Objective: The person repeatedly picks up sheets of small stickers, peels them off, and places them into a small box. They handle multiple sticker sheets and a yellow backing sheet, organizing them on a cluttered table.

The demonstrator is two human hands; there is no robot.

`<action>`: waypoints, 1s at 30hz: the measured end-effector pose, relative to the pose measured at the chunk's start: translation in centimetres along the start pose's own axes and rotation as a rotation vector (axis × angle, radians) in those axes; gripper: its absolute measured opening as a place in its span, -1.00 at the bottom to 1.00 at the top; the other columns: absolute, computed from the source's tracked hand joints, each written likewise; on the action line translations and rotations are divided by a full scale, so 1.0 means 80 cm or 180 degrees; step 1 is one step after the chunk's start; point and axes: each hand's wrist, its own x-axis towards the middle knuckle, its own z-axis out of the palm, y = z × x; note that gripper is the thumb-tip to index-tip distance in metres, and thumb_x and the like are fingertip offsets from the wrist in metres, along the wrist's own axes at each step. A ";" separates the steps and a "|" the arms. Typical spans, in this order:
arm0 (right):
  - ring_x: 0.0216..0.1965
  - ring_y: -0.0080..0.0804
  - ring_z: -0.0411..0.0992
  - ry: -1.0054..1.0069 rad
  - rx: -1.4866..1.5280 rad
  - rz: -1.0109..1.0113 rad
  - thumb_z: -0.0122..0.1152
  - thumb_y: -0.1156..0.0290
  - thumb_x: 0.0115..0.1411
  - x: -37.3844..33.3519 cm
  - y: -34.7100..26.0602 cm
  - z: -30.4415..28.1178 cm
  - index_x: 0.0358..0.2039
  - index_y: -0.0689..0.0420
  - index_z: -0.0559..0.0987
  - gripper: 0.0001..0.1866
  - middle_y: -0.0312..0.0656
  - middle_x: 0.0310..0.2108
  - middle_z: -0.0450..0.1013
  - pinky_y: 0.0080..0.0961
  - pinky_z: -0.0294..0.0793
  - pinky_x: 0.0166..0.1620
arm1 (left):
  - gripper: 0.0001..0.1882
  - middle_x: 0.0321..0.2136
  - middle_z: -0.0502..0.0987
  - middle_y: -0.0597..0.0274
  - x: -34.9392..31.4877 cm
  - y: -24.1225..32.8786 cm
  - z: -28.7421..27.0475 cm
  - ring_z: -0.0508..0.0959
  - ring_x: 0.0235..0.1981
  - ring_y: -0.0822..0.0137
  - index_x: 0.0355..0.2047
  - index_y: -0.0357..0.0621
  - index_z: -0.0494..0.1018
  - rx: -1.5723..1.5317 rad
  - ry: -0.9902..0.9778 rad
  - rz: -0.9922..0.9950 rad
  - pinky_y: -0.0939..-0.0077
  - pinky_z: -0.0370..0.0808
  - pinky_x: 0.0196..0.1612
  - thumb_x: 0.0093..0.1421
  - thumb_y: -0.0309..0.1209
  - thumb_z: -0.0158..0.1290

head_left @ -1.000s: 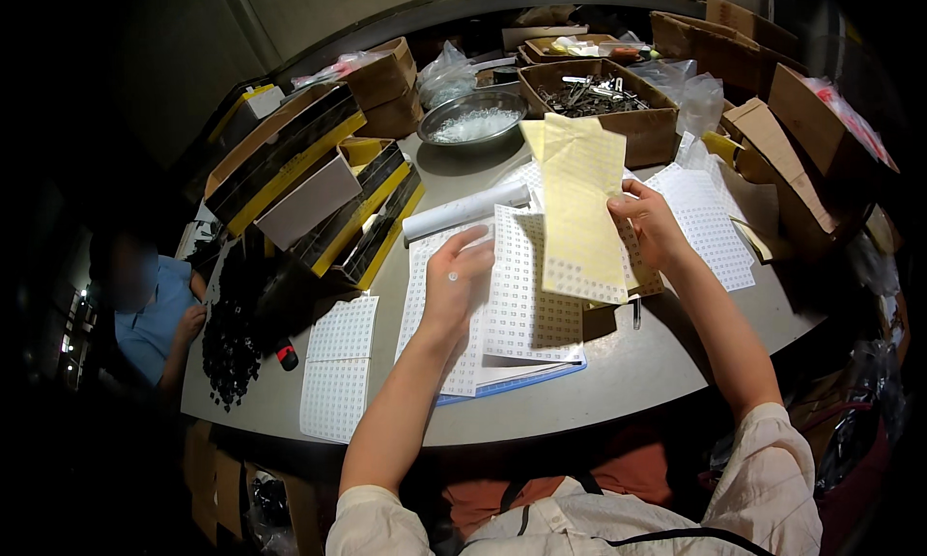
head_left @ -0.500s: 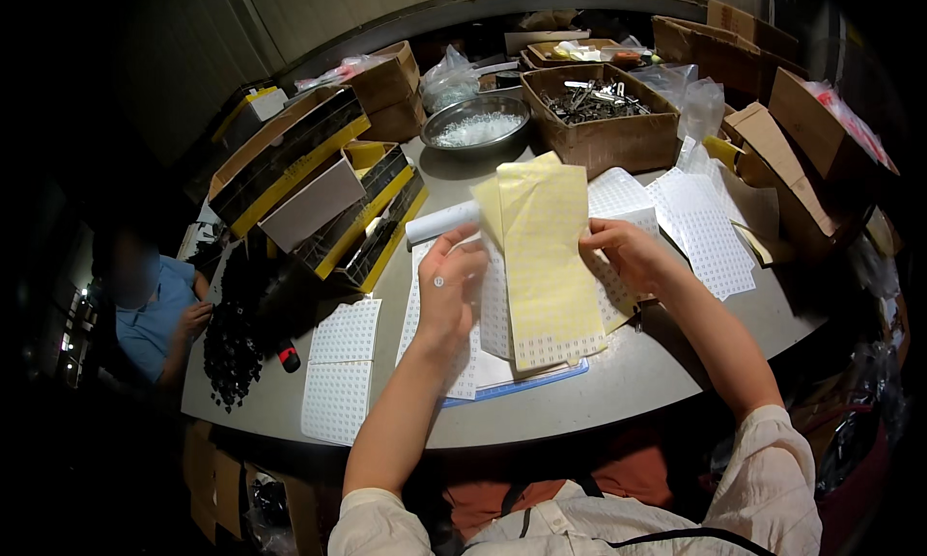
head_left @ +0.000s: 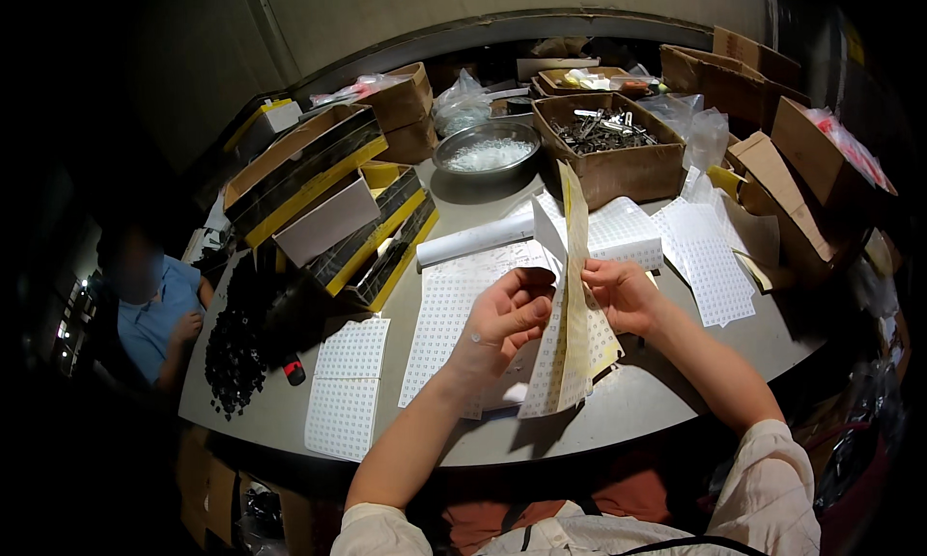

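Observation:
A yellow-backed sheet of small white stickers (head_left: 571, 305) stands edge-on above the grey table (head_left: 666, 392), held between both hands. My left hand (head_left: 502, 319) pinches its white face near the upper corner, fingers closed on it. My right hand (head_left: 623, 293) grips the yellow backing from the other side. Under the hands lies a pile of white dotted sticker sheets (head_left: 449, 310), and a white paper roll (head_left: 473, 239) sits just beyond them.
Another sticker sheet (head_left: 348, 387) lies at the near left by a heap of small black parts (head_left: 237, 348). Yellow-and-black boxes (head_left: 309, 199), a metal bowl (head_left: 486, 151), and cardboard boxes (head_left: 608, 141) ring the far side. A person in blue (head_left: 154, 310) sits at left.
The sheet has swung from facing me flat to standing edge-on, and it has come lower and nearer. Both hands have closed in on it, one on each side.

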 end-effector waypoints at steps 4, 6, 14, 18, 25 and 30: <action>-0.08 -0.23 0.58 0.0036 0.0125 -0.0050 0.05 0.48 0.35 -0.001 0.004 0.004 0.18 0.32 0.37 -0.59 -0.01 -0.08 0.52 -0.23 0.66 0.01 | -0.47 -0.07 0.55 0.24 -0.001 -0.005 0.005 0.54 -0.09 0.45 0.12 -0.23 0.36 0.0233 -0.0034 0.0003 0.52 0.50 0.00 0.24 -0.28 0.28; -0.09 -0.23 0.59 -0.0076 0.0169 -0.0060 0.04 0.48 0.35 0.000 0.006 -0.001 0.17 0.31 0.37 -0.60 0.00 -0.09 0.52 -0.24 0.67 0.00 | -0.52 -0.13 0.57 0.24 -0.001 -0.008 0.009 0.55 -0.12 0.45 0.08 -0.23 0.40 0.0295 0.0025 0.0029 0.51 0.50 -0.02 0.24 -0.32 0.28; 0.00 -0.26 0.54 0.0235 -0.0216 -0.0161 0.11 0.43 0.33 0.002 0.005 -0.001 0.18 0.25 0.39 -0.57 -0.09 -0.02 0.51 -0.22 0.59 0.10 | -0.70 -0.27 0.55 0.26 -0.008 0.009 0.009 0.54 -0.24 0.49 -0.04 -0.22 0.44 0.0864 0.0524 0.0521 0.56 0.49 -0.15 0.22 -0.50 0.16; 0.03 -0.35 0.52 0.0661 -0.0723 -0.0293 0.13 0.45 0.28 -0.001 -0.008 -0.007 0.13 0.24 0.46 -0.59 -0.16 -0.02 0.52 -0.34 0.49 0.16 | -0.77 -0.42 0.56 0.30 0.002 0.000 0.001 0.50 -0.39 0.55 -0.18 -0.25 0.40 0.2244 0.1490 0.1216 0.64 0.44 -0.25 0.13 -0.57 0.09; 0.03 -0.31 0.52 0.1196 -0.1657 -0.0944 0.07 0.57 0.30 -0.010 -0.046 -0.002 0.12 0.34 0.46 -0.63 -0.04 0.02 0.53 -0.40 0.47 0.16 | -0.72 -0.59 0.52 0.27 0.006 0.008 -0.026 0.48 -0.55 0.46 -0.21 -0.22 0.36 0.3014 0.1536 0.0280 0.53 0.43 -0.39 0.06 -0.47 0.10; 0.05 -0.27 0.51 0.1263 -0.1499 -0.1195 0.06 0.54 0.33 -0.014 -0.063 -0.010 0.09 0.36 0.46 -0.66 -0.02 0.00 0.53 -0.36 0.46 0.17 | -0.75 -0.57 0.54 0.20 0.006 0.005 -0.024 0.52 -0.53 0.37 -0.24 -0.24 0.44 0.3221 0.1515 -0.0009 0.46 0.46 -0.36 0.08 -0.40 0.08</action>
